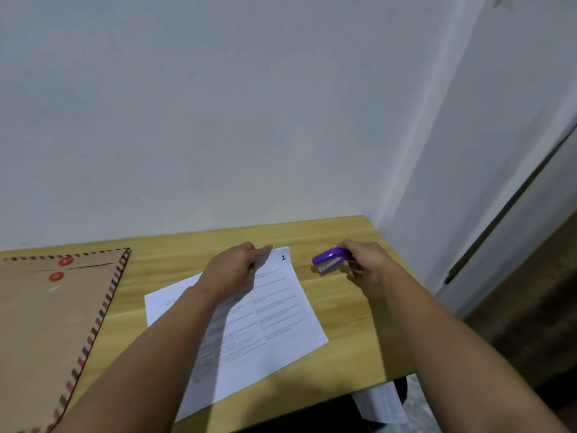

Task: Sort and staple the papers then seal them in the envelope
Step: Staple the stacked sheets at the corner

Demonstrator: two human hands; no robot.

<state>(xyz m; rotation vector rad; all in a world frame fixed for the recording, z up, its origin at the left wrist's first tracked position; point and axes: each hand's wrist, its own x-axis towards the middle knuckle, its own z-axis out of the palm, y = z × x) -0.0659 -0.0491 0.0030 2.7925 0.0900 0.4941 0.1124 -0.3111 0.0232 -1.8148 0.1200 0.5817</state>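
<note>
White printed papers (268,326) lie stacked at an angle in the middle of the wooden table (340,304), the top sheet marked "1" at its far corner. My left hand (237,267) rests flat on the stack near that corner, fingers spread. A small purple stapler (330,260) is held just right of the corner, slightly above the table, with my right hand (365,264) shut on it. A brown envelope (46,320) with a red, white and blue striped border and two red string buttons lies at the left.
A white wall stands right behind the table's far edge. The table's right edge runs near a wall corner and a door frame (505,207). Another printed sheet (381,404) lies below the table's front right corner.
</note>
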